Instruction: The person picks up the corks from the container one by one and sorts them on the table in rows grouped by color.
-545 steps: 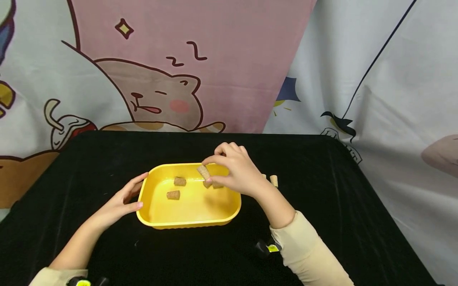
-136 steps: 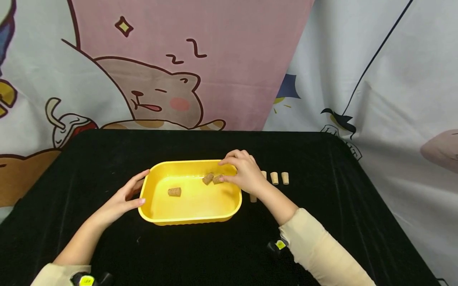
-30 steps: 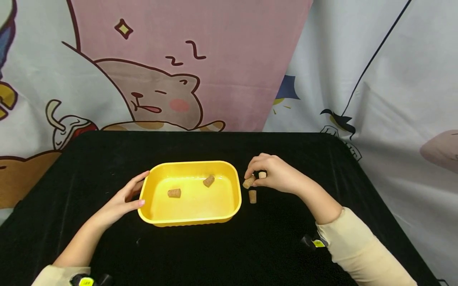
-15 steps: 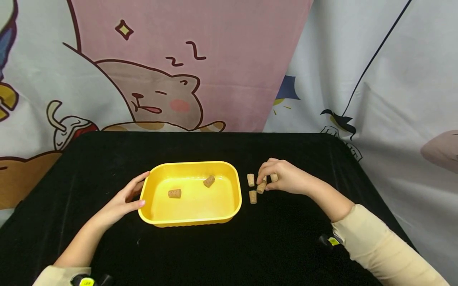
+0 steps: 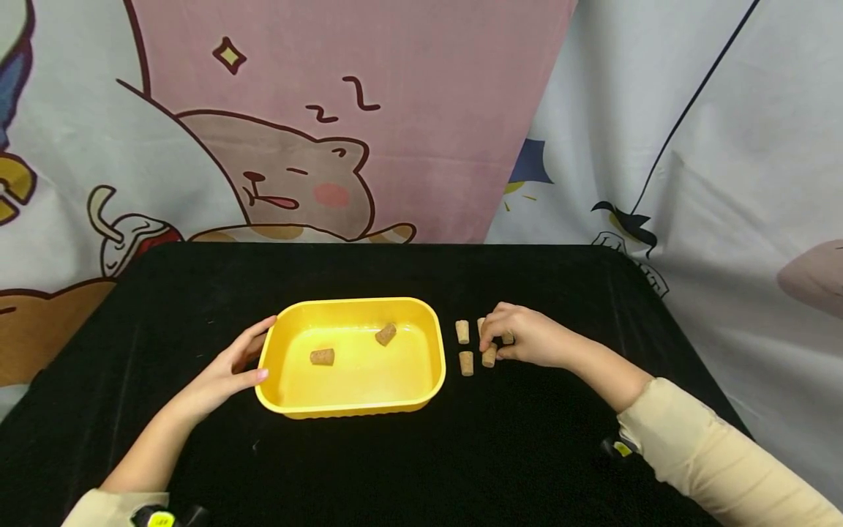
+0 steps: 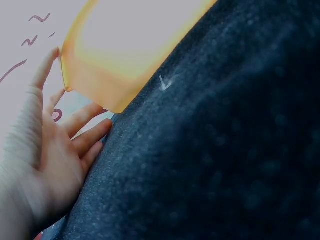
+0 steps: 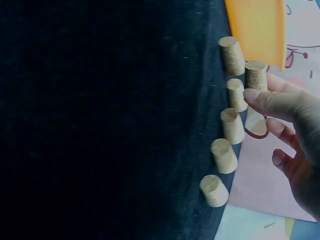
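A yellow plastic tray [image 5: 349,405] lies on the black cloth with two corks inside, one toward the left [image 5: 322,357] and one near the back [image 5: 385,334]. My left hand [image 5: 230,366] rests against the tray's left end, thumb and fingers extended along its wall; the left wrist view shows fingertips [image 6: 106,125] at its edge. Right of the tray, my right hand [image 5: 527,337] pinches a cork [image 7: 256,77] between thumb and forefinger, close over the cloth. Beside it stands a front cork [image 5: 466,364], with a back row starting at another cork [image 5: 462,332]; my fingers partly hide that row.
In the right wrist view, several standing corks [image 7: 232,126] form a line below the held one. Black cloth [image 5: 369,468] covers the table up to its back edge. A cartoon-print curtain [image 5: 428,110] hangs behind.
Since 4.5 seconds ago, one cork has left the tray in my right hand. Over the last second that hand carried it right and nearer the front cork. My left hand stays put.
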Available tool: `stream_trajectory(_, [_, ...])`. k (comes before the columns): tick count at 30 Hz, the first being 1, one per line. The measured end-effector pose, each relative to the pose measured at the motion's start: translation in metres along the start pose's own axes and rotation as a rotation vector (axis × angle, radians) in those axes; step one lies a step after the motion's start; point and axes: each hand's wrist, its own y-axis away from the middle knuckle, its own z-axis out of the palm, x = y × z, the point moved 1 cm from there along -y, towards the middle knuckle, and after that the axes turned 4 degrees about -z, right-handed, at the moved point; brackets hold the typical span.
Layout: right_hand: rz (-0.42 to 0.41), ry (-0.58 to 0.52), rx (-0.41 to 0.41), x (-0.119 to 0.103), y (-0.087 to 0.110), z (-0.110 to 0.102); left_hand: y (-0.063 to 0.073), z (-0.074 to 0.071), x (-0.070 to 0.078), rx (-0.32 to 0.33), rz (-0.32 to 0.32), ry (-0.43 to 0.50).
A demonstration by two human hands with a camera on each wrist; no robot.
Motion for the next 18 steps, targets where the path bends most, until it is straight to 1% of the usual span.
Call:
stream_trajectory(5, [-0.017, 0.028, -0.004, 0.004, 0.001, 0.008, 0.000, 0.000, -0.001, -0.002, 0.002, 0.003])
stream_trajectory(14, [-0.038, 0.024, 0.003, 0.012, 0.002, 0.018, 0.000, -0.001, -0.002, -0.007, 0.007, 0.012])
stream_trajectory(18, [-0.047, 0.041, 0.019, 0.013, 0.003, 0.021, -0.001, 0.000, -0.002, -0.003, 0.004, 0.005])
